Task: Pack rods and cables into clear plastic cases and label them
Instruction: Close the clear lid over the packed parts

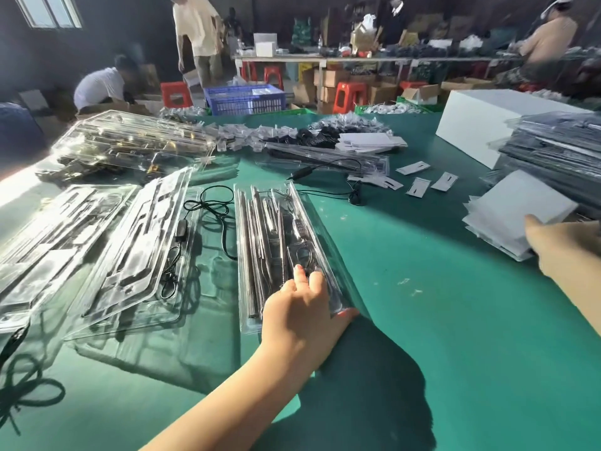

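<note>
While the left hand [300, 307] gripped the near end of a packed clear case [283, 252] at six o'clock, the right hand [562, 252] pinched white label sheets [517, 213] at three o'clock. Pulling carelessly could have dragged several sheets out together.

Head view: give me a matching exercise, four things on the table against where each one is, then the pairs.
Things:
1. filled clear case
2. white card stack
3. loose black cable
4. white box

Places:
A. far right on the table
B. under the right hand
C. left of the filled case
D. under the left hand

Pairs: 1-D, 2-B, 3-C, 4-A
</note>
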`<state>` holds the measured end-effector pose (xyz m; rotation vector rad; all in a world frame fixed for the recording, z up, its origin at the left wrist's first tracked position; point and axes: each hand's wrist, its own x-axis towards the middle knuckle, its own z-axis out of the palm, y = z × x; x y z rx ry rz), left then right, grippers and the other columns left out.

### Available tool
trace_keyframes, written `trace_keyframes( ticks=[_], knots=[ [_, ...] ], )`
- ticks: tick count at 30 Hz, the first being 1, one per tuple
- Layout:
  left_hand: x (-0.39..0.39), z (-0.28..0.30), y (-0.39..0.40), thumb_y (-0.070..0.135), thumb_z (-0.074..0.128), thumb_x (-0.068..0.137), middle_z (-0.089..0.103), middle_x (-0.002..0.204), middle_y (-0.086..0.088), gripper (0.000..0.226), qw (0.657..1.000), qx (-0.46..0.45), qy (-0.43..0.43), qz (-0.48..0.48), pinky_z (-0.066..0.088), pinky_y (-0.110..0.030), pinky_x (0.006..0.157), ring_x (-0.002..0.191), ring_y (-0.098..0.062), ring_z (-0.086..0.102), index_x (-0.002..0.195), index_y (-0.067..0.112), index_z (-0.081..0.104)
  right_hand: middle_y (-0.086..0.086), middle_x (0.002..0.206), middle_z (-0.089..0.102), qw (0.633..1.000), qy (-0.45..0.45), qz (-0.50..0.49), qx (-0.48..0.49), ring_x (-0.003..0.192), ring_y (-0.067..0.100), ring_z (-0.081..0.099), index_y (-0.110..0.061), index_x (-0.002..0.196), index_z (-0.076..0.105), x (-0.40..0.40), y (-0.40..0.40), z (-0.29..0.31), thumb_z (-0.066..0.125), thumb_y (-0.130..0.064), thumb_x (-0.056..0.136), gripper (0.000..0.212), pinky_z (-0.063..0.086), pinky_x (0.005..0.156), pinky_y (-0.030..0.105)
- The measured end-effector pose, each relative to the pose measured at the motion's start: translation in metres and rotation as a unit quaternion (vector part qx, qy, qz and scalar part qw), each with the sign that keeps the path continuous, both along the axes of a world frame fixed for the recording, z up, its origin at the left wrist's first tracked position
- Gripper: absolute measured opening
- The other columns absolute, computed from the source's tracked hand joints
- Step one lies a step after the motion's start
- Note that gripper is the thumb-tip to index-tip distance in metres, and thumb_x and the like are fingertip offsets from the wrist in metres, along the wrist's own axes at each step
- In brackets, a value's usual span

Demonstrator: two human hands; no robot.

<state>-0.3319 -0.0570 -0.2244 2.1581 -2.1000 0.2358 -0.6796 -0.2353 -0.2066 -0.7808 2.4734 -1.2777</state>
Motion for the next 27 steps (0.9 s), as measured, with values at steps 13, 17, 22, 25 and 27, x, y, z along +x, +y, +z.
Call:
trace_keyframes(
  ticks=[13, 17, 22, 25, 27],
  knots=[
    [0.007, 0.009, 0.001, 0.076, 0.074, 0.040, 0.047, 0.045, 0.003, 0.068, 0.985, -0.160, 0.040, -0.050, 0.028, -0.017, 0.037, 0.033, -0.015, 0.048, 0.059, 0.014, 0.051, 0.007, 0.124, 0.052, 0.971, -0.158, 0.099, -0.149, 0.096, 0.016, 0.053, -0.018, 0.137, 0.043, 0.053, -0.003, 0.014, 0.074, 0.004, 0.075, 0.073, 0.046, 0.083, 0.024],
    [0.009, 0.009, 0.000, 0.077, 0.074, 0.041, 0.046, 0.044, 0.004, 0.069, 0.982, -0.178, 0.039, -0.054, 0.028, -0.017, 0.036, 0.033, -0.014, 0.047, 0.059, 0.015, 0.051, 0.011, 0.105, 0.063, 0.904, -0.262, 0.328, -0.087, 0.080, 0.018, 0.064, -0.015, 0.140, 0.041, 0.088, 0.011, 0.019, 0.066, -0.001, 0.087, 0.060, 0.050, 0.066, 0.025],
    [0.010, 0.006, -0.001, 0.078, 0.073, 0.044, 0.050, 0.048, 0.005, 0.068, 0.982, -0.180, 0.031, -0.052, 0.026, -0.016, 0.039, 0.035, -0.015, 0.049, 0.060, 0.015, 0.052, 0.001, 0.067, 0.068, 0.930, 0.102, 0.325, -0.139, 0.047, 0.019, 0.063, -0.024, 0.110, 0.060, 0.072, 0.014, 0.015, 0.050, -0.038, 0.096, 0.022, 0.049, 0.050, 0.033],
    [0.009, 0.005, -0.002, 0.076, 0.075, 0.042, 0.056, 0.051, 0.003, 0.068, 0.982, -0.179, 0.027, -0.050, 0.029, -0.016, 0.038, 0.036, -0.016, 0.051, 0.060, 0.014, 0.054, 0.009, 0.079, 0.069, 0.949, 0.061, 0.228, -0.209, 0.047, 0.017, 0.061, -0.019, 0.114, 0.048, 0.051, 0.010, 0.011, 0.042, -0.027, 0.099, 0.018, 0.046, 0.047, 0.032],
    [0.009, 0.004, -0.002, 0.073, 0.078, 0.039, 0.060, 0.053, -0.001, 0.067, 0.981, -0.184, 0.029, -0.050, 0.031, -0.016, 0.037, 0.035, -0.016, 0.052, 0.060, 0.013, 0.055, 0.016, 0.102, 0.067, 0.966, 0.062, 0.197, -0.154, 0.070, 0.031, 0.065, -0.012, 0.122, 0.043, 0.034, 0.006, 0.003, 0.039, -0.017, 0.099, 0.025, 0.046, 0.060, 0.035]
  ],
)
